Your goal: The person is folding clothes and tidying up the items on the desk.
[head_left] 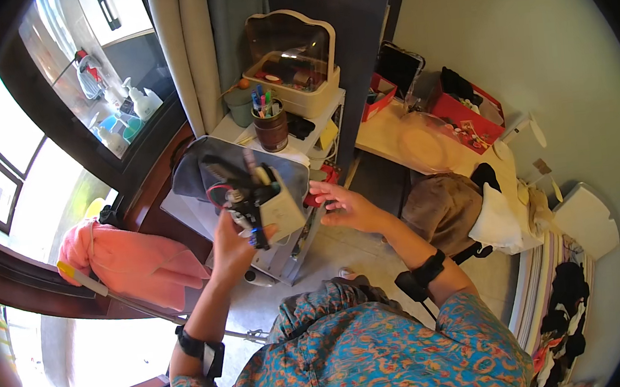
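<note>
My left hand [233, 252] is closed around a bundle of dark, slim items [244, 199] and the near side of a tilted off-white holder [282, 209]. A black comb-like piece and a thin red loop stick out at the top. Blur hides what the other items are, and which of them sit inside the holder. Just right of the holder, my right hand [353, 209] hovers with fingers apart, touching nothing. Beneath the holder, a dark grey cloth [197, 167] covers part of a white cabinet [192, 209].
Behind stand a brown pen cup [271, 130], a grey-green container [239, 108] and a cream lidded case [307, 94]. A pink towel [133, 258] hangs left, beside a metal pole [149, 312]. At right, a wooden table [377, 138] bears red boxes [469, 116]; a brown plush cover [438, 204] is nearer.
</note>
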Motion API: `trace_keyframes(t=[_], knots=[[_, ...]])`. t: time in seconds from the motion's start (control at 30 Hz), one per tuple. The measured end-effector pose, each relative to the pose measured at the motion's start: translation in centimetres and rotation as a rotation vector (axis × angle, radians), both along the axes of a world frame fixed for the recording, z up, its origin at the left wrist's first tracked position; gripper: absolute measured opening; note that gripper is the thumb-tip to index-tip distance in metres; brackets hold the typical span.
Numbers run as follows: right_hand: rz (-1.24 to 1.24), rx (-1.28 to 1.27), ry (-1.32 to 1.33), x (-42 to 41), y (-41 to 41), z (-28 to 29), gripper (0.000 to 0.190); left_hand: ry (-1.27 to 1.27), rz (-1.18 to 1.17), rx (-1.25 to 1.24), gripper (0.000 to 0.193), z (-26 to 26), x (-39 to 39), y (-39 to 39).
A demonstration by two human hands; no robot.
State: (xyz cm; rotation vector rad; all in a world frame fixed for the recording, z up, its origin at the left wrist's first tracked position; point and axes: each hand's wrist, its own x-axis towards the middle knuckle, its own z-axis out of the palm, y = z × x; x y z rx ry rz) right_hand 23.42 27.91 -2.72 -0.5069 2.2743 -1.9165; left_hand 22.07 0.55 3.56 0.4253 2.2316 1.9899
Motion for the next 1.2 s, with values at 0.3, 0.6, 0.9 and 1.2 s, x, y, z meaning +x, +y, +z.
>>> trace_keyframes(t=[0.3,0.6,0.9,1.2], knots=[[-0.009,0.000,-0.010,0.9,3.8,0.8,0.087,0.045,-0.131,-0.088,0.058,-3.8,-2.1,9.1],[-0.073,0.076,-0.049,-0.8,11.9,-1.1,0.076,0.102,-0.191,-0.251,0.056,-3.5,-3.5,17.4],[-0.172,0.181,0.004,-1.7,20.2,-2.3,0.074,0.018,-0.304,-0.159,0.074,-7.6,-5.3,23.6],[-0.281,0.114,0.004,-1.6,24.1,-2.4,0.073,-0.213,-0.160,-0.271,0.050,-8.3,-5.1,24.0]])
